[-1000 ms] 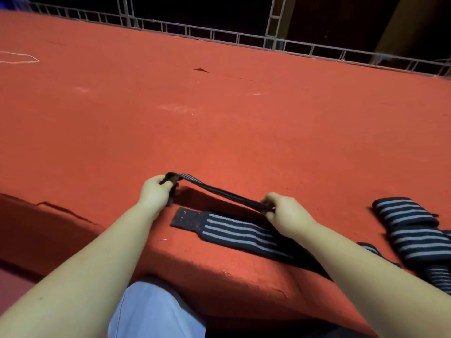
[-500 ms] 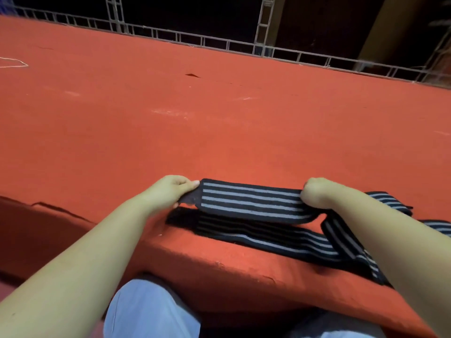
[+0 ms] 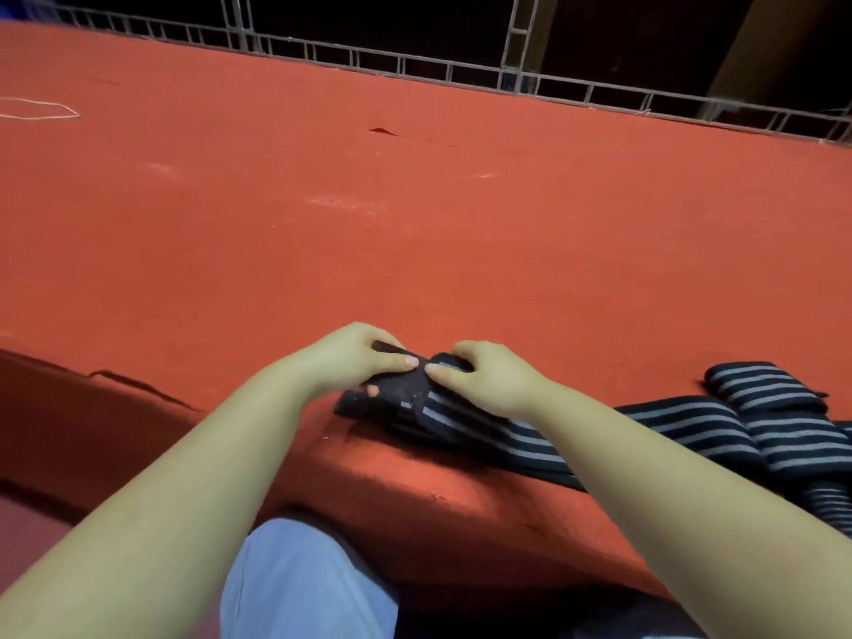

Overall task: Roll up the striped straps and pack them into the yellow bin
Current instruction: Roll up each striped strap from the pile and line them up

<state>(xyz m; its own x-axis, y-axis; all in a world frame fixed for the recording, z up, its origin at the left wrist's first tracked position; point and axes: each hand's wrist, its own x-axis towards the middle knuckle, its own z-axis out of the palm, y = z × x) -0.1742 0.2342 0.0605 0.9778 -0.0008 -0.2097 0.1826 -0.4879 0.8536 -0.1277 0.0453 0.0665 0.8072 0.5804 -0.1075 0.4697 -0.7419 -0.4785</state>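
While only the head view is given, both hands show near the front edge of the red table (image 3: 415, 232). Left hand (image 3: 350, 362) has its fingers curled over the black end of a striped strap (image 3: 461, 419), thumb lying on top of the fabric, so its grip is clamped on that strap end. Right hand (image 3: 484, 378) sits just beside it, thumb tip nearly touching the left thumb, fingers curled over a folded bit of the same strap; its grip is also clamped on the strap. Strap end between the hands looks bunched or folded over; can't tell how many turns. Rest of this strap runs flat to the right along the table edge, passing under the right forearm. Further right, more striped straps (image 3: 774, 422) lie in an overlapping pile on the table, dark with grey stripes, partly cut off by the frame edge. Table covering is red felt-like cloth with scuff marks and a small tear (image 3: 380, 130) in the far middle. White string loop (image 3: 39, 108) lies at far left. Metal truss railing (image 3: 415, 69) runs along the far edge, dark behind it. Light blue trouser leg (image 3: 304, 588) shows at the bottom, below the table edge.
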